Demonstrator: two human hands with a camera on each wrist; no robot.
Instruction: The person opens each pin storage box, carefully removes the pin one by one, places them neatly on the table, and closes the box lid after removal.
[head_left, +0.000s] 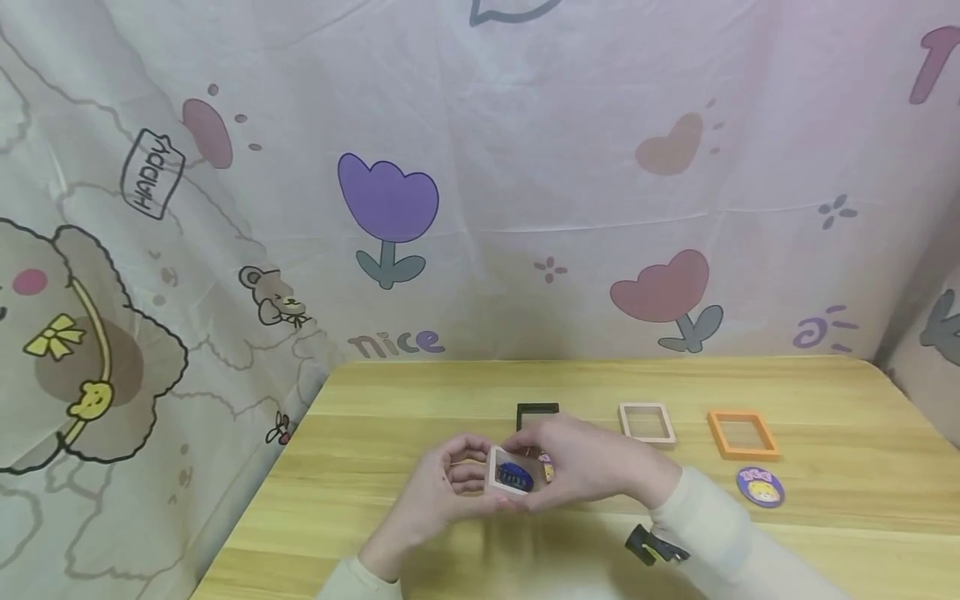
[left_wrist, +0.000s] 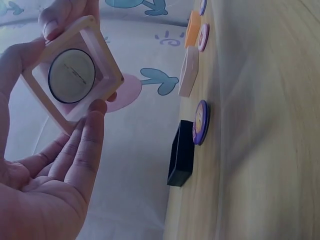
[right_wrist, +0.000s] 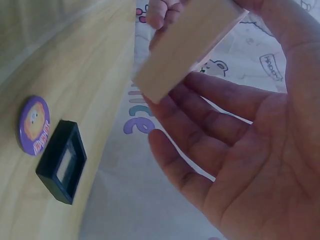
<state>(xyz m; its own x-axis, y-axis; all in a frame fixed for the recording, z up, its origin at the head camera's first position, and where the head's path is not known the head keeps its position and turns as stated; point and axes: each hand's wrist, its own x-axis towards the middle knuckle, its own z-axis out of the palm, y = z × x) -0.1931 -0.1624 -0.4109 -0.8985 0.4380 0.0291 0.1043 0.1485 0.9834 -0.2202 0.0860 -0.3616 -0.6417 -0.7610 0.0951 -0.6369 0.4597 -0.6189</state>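
Note:
Both hands hold up a small pale square display frame (head_left: pixel 491 471) with a clear window, tilted above the table. Inside it sits a round badge (left_wrist: pixel 71 76), whose plain back with a dark rim shows in the left wrist view; from the head it looks dark blue. My left hand (head_left: pixel 442 483) pinches one side of the frame between thumb and fingers. On the opposite side, my right hand (head_left: pixel 585 462) grips it with thumb and fingertips. Behind the right hand, a black square frame (right_wrist: pixel 62 162) stands on the table beside a purple round badge (right_wrist: pixel 34 125).
Farther right on the wooden table (head_left: pixel 420 392) lie a pale pink frame (head_left: pixel 669 425) and an orange frame (head_left: pixel 772 442). A purple badge with a yellow animal face (head_left: pixel 761 487) lies before the orange one. A printed curtain (head_left: pixel 510 167) hangs behind.

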